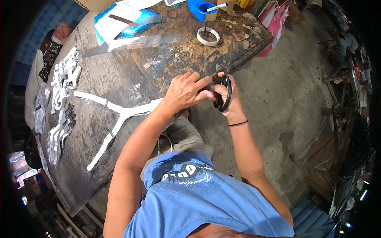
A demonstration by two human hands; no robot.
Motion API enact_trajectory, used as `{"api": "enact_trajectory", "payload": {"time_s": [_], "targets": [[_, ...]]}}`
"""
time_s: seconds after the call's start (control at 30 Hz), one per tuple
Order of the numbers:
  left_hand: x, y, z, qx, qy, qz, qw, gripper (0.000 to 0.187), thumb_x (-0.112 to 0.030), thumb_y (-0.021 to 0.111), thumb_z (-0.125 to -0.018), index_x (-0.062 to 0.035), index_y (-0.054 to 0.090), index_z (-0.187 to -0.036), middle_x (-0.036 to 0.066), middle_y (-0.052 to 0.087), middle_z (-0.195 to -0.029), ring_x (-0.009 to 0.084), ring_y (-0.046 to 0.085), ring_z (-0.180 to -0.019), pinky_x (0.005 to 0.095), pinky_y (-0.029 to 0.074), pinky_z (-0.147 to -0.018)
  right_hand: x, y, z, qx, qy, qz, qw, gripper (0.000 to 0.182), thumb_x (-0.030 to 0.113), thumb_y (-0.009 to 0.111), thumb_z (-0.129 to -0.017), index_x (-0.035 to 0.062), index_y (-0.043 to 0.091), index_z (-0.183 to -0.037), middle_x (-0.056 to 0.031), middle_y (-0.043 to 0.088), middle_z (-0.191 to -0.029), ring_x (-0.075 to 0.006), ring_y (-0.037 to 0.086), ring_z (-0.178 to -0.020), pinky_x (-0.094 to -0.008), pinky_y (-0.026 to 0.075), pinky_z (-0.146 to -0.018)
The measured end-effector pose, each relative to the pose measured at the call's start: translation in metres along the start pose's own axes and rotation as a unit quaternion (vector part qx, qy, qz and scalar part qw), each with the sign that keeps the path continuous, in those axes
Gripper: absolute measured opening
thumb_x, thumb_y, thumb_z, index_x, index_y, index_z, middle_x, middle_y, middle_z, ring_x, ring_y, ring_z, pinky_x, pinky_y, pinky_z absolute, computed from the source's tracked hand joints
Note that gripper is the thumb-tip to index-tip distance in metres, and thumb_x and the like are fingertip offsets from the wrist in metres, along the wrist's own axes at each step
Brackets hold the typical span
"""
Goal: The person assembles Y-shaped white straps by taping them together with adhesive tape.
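Black-handled scissors (225, 95) are in my right hand (232, 97), their blades pointing up and away past the table's edge. Just left of them, my left hand (186, 90) has its fingers spread and slightly bent, with the thumb near the scissor handles; nothing shows in it. A white Y-shaped strap (125, 112) with small dark bands lies on the dark worn table (145, 85), its right end partly hidden behind my left forearm. Further left lie a pile of white straps (65, 75) and a second bundle (58, 137).
A roll of tape (208, 36) and a blue tape dispenser (201, 11) with a marker sit at the table's far side. Blue and clear plastic packets (127, 23) lie at the back left. A pink and white bag (277, 23) is beyond the right corner.
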State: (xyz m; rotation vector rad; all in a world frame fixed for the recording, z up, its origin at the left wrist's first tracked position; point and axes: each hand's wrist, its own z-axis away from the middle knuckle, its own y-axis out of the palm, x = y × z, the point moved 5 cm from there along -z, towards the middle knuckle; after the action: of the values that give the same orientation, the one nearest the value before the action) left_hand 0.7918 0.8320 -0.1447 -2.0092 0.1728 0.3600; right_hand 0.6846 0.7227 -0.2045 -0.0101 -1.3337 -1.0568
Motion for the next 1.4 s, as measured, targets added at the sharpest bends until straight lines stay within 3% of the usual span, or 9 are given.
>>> {"api": "enact_trajectory", "payload": {"time_s": [0.1,0.2,0.27,0.33,0.43,0.53,0.7,0.97,1.4], "targets": [[-0.011,0.000,0.003,0.036,-0.030,-0.004,0.999,0.056,-0.055,0.054,-0.090,-0.0115,0.061,-0.124,0.011,0.058,-0.082,0.0309,0.061,-0.078,0.0419,0.050,-0.066,-0.006,-0.003,0.002,-0.039,-0.032,-0.022,0.998,0.055,0.002,0.063,-0.078,0.0035,0.038,-0.128,-0.0086,0.058,-0.080,-0.0158,0.060,-0.056,-0.0274,0.054,-0.049],[-0.011,0.004,0.019,-0.103,-0.200,0.110,0.968,0.057,-0.048,0.063,-0.088,-0.0058,0.057,-0.127,0.012,0.061,-0.088,0.0330,0.062,-0.081,0.0410,0.051,-0.068,-0.001,0.003,0.009,-0.089,-0.056,0.063,0.992,0.056,0.002,0.063,-0.079,0.0036,0.037,-0.128,-0.0070,0.058,-0.077,-0.0140,0.058,-0.053,-0.0257,0.049,-0.046],[-0.008,0.024,0.031,-0.038,-0.341,0.268,0.900,0.057,-0.037,0.064,-0.091,0.0017,0.053,-0.130,0.014,0.065,-0.094,0.0249,0.063,-0.089,0.0376,0.050,-0.078,-0.001,0.008,0.014,-0.090,-0.070,0.067,0.991,0.055,0.003,0.063,-0.080,0.0024,0.037,-0.129,-0.0060,0.058,-0.076,-0.0132,0.058,-0.055,-0.0251,0.049,-0.046],[-0.016,0.029,0.024,-0.073,-0.349,0.309,0.882,0.050,-0.036,0.060,-0.095,0.0004,0.054,-0.130,0.008,0.064,-0.086,0.0153,0.059,-0.074,0.0305,0.048,-0.064,-0.004,0.009,0.014,-0.100,-0.104,0.072,0.987,0.053,0.002,0.062,-0.082,0.0006,0.036,-0.128,-0.0066,0.059,-0.076,-0.0129,0.058,-0.056,-0.0246,0.049,-0.048],[-0.020,0.056,0.026,-0.034,-0.488,0.616,0.617,0.034,-0.030,0.057,-0.097,-0.0032,0.061,-0.117,-0.003,0.057,-0.075,0.0009,0.037,-0.050,0.0191,0.024,-0.042,-0.006,0.014,0.014,-0.102,-0.110,0.069,0.986,0.051,0.001,0.060,-0.084,-0.0008,0.036,-0.128,-0.0063,0.058,-0.076,-0.0123,0.058,-0.057,-0.0242,0.050,-0.050],[-0.021,0.054,0.026,-0.069,-0.539,0.627,0.558,0.026,-0.029,0.058,-0.097,-0.0044,0.063,-0.106,-0.003,0.056,-0.073,0.0016,0.037,-0.049,0.0189,0.024,-0.041,-0.006,0.019,0.017,-0.106,-0.133,0.098,0.981,0.048,-0.001,0.059,-0.085,-0.0011,0.037,-0.127,-0.0060,0.058,-0.077,-0.0111,0.058,-0.058,-0.0243,0.049,-0.049],[-0.008,0.051,0.030,-0.079,-0.531,0.597,0.596,0.019,-0.026,0.060,-0.096,-0.0069,0.062,-0.099,-0.003,0.058,-0.079,0.0020,0.036,-0.049,0.0187,0.024,-0.041,-0.014,0.009,0.019,-0.071,-0.110,0.110,0.985,0.046,0.004,0.066,-0.087,0.0016,0.042,-0.125,-0.0031,0.058,-0.079,-0.0077,0.054,-0.058,-0.0228,0.046,-0.047],[0.011,0.038,0.044,-0.028,-0.547,0.566,0.616,0.018,-0.025,0.059,-0.096,-0.0077,0.063,-0.097,0.001,0.061,-0.087,0.0025,0.036,-0.051,0.0185,0.027,-0.044,0.027,-0.060,0.041,0.227,0.065,0.328,0.914,0.082,0.073,0.057,-0.081,0.0051,0.051,-0.126,0.0006,0.053,-0.080,-0.0072,0.050,-0.057,-0.0242,0.042,-0.051],[0.016,0.022,0.040,-0.014,-0.534,0.550,0.642,0.017,-0.022,0.060,-0.095,-0.0062,0.064,-0.094,-0.001,0.060,-0.078,0.0025,0.040,-0.052,0.0184,0.029,-0.045,0.056,-0.057,0.006,0.331,0.182,0.480,0.792,0.070,0.064,0.066,-0.078,0.0093,0.054,-0.121,0.0072,0.044,-0.072,-0.0042,0.041,-0.055,-0.0202,0.037,-0.051]]}}
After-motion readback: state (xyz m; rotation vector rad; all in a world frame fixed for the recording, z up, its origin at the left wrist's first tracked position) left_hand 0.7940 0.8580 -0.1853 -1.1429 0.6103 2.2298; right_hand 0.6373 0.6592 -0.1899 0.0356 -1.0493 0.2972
